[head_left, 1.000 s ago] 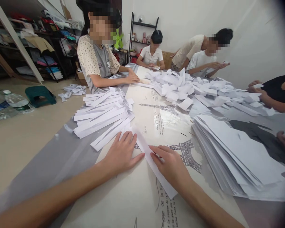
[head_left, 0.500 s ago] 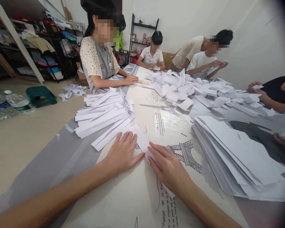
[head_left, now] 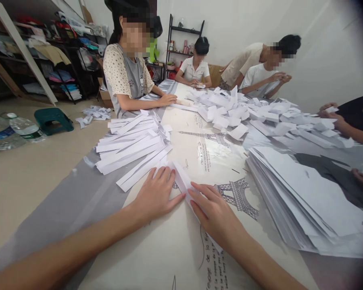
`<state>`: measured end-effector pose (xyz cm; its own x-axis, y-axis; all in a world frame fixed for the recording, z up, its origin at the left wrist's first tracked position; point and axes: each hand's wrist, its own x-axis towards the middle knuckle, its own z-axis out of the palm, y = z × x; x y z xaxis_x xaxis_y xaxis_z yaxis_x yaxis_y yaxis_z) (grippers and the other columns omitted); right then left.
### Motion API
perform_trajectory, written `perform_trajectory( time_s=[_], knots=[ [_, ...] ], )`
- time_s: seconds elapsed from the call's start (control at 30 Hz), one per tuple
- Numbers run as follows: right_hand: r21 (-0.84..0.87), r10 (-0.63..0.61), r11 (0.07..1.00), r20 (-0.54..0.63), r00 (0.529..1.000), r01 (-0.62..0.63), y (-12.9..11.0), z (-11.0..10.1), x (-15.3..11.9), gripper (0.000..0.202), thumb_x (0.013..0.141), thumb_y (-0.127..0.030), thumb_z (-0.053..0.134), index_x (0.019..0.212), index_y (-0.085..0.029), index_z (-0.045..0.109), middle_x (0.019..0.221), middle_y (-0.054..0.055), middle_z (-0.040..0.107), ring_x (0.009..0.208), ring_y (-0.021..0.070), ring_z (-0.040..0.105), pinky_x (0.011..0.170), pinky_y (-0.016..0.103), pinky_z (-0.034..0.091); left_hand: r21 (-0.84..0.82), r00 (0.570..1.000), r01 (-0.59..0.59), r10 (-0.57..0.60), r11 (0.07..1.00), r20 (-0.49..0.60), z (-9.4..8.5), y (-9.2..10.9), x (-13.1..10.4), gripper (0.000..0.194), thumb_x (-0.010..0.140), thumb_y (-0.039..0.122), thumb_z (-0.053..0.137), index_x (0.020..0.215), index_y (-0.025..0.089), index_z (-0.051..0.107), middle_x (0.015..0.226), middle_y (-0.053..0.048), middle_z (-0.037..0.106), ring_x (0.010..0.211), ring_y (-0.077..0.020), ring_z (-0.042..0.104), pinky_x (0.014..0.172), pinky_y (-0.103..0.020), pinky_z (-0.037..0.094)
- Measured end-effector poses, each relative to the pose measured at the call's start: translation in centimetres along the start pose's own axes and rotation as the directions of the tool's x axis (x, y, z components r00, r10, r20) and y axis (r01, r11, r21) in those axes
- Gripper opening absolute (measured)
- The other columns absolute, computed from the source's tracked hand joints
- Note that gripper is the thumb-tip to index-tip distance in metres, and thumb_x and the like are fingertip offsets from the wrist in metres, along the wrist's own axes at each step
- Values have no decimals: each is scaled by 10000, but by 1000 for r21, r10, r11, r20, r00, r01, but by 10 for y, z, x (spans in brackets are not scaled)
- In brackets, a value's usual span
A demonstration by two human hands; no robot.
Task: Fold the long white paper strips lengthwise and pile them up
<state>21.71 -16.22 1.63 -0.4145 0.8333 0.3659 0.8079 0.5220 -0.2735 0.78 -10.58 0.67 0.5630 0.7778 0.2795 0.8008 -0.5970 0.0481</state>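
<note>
A narrow sheet of white paper (head_left: pixel 181 174) lies slantwise on the table in front of me, its right-hand edge folded up along its length. My left hand (head_left: pixel 157 192) rests flat on the table at the sheet's left side, fingers spread, thumb touching the paper. On the other side, my right hand (head_left: pixel 211 205) grips the raised edge between thumb and fingers. The sheet's near end is mostly hidden beneath that hand. Just beyond my left hand lies a pile of folded paper strips (head_left: pixel 136 147).
A thick stack of white paper (head_left: pixel 305 197) sits at right. Folded paper pieces (head_left: pixel 226 106) heap up farther back. Several people sit or stand around the table, one person (head_left: pixel 130 76) at the left edge. A green stool (head_left: pixel 53 121) and water bottles (head_left: pixel 26 129) are on the floor.
The sheet's right-hand edge has risen and turned over toward the left under my right hand. My left hand stays in place.
</note>
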Motion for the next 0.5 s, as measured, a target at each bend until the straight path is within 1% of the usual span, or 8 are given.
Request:
perform_trajectory(
  time_s=[0.07,0.13,0.2,0.27,0.33,0.4,0.47,0.5],
  knots=[
    [25,-18,1000,32,999,17,-1,-3,0,309,1019,-182,483,1262,-174,673,1382,140,650,1293,318,589,1041,564,533,-2,1000,-3,3,1000,-4,0,0,0,626,1019,589,392,1360,84,539,1340,-208,595,1251,-361,530,1103,-552,362],
    [73,-41,997,108,993,33,-1,-8,0,353,1026,-279,529,1346,-176,637,1422,131,630,1383,323,527,1118,586,472,-5,1000,-2,2,1000,-10,0,1,0,605,1015,584,405,1326,87,555,1349,-213,593,1261,-362,530,1113,-546,355],
    [131,-45,991,208,977,18,-1,-16,-2,468,1032,-389,542,1459,-199,555,1505,108,558,1449,307,457,1163,569,437,-11,1000,8,-8,1000,-17,-1,1,1,585,1013,577,407,1296,89,558,1340,-216,598,1253,-360,538,1108,-540,362],
    [176,-25,984,300,954,-30,1,-24,-3,532,1051,-442,501,1548,-261,445,1586,58,449,1492,272,391,1181,529,431,-26,1000,9,-10,1000,-16,-1,1,0,584,1008,577,412,1288,82,544,1310,-218,609,1219,-358,556,1093,-539,379],
    [206,-10,976,374,927,-73,4,-31,-4,520,1079,-433,434,1581,-320,363,1620,6,373,1507,239,355,1186,505,431,-48,1000,-1,0,999,-21,-1,-1,0,575,1008,549,415,1317,73,512,1303,-220,609,1219,-360,558,1097,-544,378],
    [231,-21,969,420,907,-85,7,-35,-3,499,1093,-412,398,1583,-342,336,1624,-16,348,1507,229,346,1192,507,418,-78,999,-9,5,997,-45,-1,-3,-1,548,1026,476,390,1393,75,450,1332,-214,596,1267,-348,538,1124,-540,355],
    [246,-34,966,421,906,-78,9,-37,-2,480,1096,-393,398,1571,-349,353,1615,-23,362,1500,227,359,1193,511,415,-98,998,-9,2,995,-66,1,-5,-2,524,1052,395,340,1481,97,375,1351,-189,594,1301,-318,526,1148,-526,335],
    [249,-37,966,410,911,-73,10,-36,-1,470,1097,-380,399,1564,-350,369,1608,-26,380,1495,225,371,1194,508,416,-97,998,-11,5,995,-68,2,-7,-3,511,1062,374,320,1498,111,371,1343,-176,602,1302,-307,529,1155,-521,329]
  ],
)
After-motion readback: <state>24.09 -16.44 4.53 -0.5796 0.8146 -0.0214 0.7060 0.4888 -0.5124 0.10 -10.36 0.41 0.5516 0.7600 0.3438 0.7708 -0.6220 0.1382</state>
